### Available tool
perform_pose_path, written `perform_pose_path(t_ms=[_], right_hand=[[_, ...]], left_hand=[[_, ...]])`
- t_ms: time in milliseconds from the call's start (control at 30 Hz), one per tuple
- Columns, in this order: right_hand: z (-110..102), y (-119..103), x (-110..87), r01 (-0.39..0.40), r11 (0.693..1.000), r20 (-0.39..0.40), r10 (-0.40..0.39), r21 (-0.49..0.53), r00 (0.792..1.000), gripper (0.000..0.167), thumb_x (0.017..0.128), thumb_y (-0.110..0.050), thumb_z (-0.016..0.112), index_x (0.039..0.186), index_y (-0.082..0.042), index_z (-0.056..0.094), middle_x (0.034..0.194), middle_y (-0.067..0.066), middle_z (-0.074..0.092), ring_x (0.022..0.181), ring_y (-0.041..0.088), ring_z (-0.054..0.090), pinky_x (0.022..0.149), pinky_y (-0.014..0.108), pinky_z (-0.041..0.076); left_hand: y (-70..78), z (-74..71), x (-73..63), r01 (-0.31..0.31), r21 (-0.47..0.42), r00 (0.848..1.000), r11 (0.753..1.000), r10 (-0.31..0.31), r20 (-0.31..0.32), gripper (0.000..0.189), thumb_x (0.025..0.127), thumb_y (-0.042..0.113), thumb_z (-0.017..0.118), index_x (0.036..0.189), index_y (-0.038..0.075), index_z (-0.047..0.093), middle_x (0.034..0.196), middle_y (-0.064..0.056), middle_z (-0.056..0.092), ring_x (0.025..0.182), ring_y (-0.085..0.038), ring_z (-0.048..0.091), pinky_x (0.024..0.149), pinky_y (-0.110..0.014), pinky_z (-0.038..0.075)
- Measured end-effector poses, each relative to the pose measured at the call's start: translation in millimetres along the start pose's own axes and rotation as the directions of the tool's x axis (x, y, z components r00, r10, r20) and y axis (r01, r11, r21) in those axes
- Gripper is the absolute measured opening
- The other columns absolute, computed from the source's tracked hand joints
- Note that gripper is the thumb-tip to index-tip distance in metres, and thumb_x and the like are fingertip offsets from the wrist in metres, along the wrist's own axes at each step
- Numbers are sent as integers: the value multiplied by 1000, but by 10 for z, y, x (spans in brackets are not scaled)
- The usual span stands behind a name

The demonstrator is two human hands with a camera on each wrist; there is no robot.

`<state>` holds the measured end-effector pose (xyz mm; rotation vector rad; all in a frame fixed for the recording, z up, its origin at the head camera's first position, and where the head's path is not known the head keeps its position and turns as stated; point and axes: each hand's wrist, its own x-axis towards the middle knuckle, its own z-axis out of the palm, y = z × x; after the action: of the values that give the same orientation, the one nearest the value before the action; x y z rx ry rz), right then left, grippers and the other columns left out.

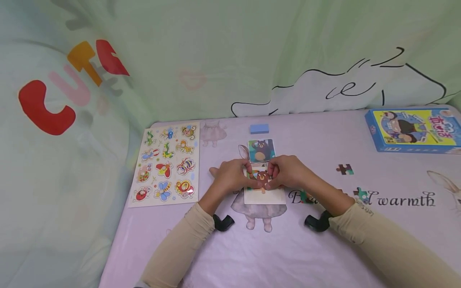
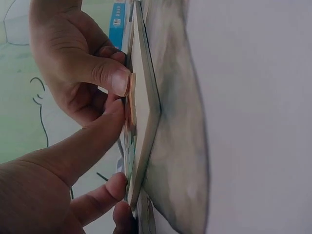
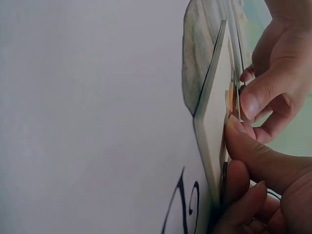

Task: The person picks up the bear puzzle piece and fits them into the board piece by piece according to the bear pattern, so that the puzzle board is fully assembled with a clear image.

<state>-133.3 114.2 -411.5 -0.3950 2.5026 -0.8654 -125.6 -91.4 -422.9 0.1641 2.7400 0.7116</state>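
Observation:
A small jigsaw of a brown bear [image 1: 262,175] lies on a pale board [image 1: 264,199], whose near half is bare. From the left side my left hand [image 1: 232,176] holds the jigsaw's pieces, thumb on top and fingers at the far edge. My right hand [image 1: 289,172] pinches at the right part of the bear, thumb tip close to the other thumb. In the left wrist view an orange-brown piece [image 2: 132,105] stands slightly above the board [image 2: 146,109] under both thumbs. Just beyond the board is a bear picture card [image 1: 263,151], matching the jigsaw.
Loose jigsaw pieces [image 1: 345,169] lie to the right, some partly behind my right forearm. An insect peg puzzle [image 1: 165,164] lies at left, a blue block [image 1: 259,129] at the back. A blue and yellow box [image 1: 414,130] sits back right, before a printed curtain [image 1: 288,48].

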Motion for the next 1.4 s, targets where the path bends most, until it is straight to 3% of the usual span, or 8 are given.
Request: perform_pose_path(t_ms=[200, 500, 767, 900, 1100, 1400], right_hand=[[-5, 24, -18, 8, 1000, 2, -8, 13, 1000, 35, 75, -24, 91, 88, -9, 63, 71, 1, 57, 69, 17, 52, 62, 30, 40], [-12, 52, -44, 28, 999, -4, -28, 37, 1000, 31, 75, -20, 90, 86, -9, 63, 69, 0, 58, 65, 15, 52, 60, 29, 41], [1, 29, -34, 24, 999, 7, -24, 35, 1000, 25, 80, -18, 86, 86, -9, 63, 66, 0, 58, 59, 14, 58, 62, 29, 42], [7, 15, -29, 8, 998, 11, -9, 55, 1000, 22, 82, -16, 84, 84, -9, 63, 64, 1, 58, 56, 15, 60, 62, 30, 43], [9, 16, -23, -8, 998, 2, 8, 56, 1000, 22, 81, -15, 84, 82, -9, 62, 63, 1, 57, 55, 16, 60, 60, 30, 43], [-44, 135, -29, 52, 992, 64, -59, 113, 996, 21, 87, -21, 81, 95, -9, 66, 74, 2, 61, 66, 16, 59, 66, 31, 46]], left_hand=[[20, 3, -19, -7, 12, 1000, 1000, 7, 14, 46, 62, 52, 95, 83, 28, 61, 86, 11, 67, 89, -27, 58, 87, -63, 29], [11, 6, -12, -4, 6, 1000, 1000, 4, 27, 44, 64, 49, 95, 82, 29, 61, 81, 12, 64, 85, -25, 56, 85, -61, 29], [-32, 14, 2, -8, -48, 1000, 999, 8, -17, 27, 78, 44, 85, 78, 30, 63, 65, 7, 60, 81, -20, 58, 89, -62, 26], [-37, 12, 0, -6, -55, 1000, 998, 5, -23, 30, 75, 48, 87, 77, 30, 64, 64, 7, 59, 80, -19, 58, 88, -62, 26], [-16, -4, -8, -12, 7, 1000, 1000, 12, 5, 43, 66, 58, 91, 80, 30, 62, 70, 9, 61, 80, -21, 57, 85, -61, 29], [4, -3, 1, -14, 53, 1000, 998, 13, 16, 41, 69, 53, 91, 82, 29, 61, 76, 10, 62, 84, -23, 57, 88, -64, 30]])
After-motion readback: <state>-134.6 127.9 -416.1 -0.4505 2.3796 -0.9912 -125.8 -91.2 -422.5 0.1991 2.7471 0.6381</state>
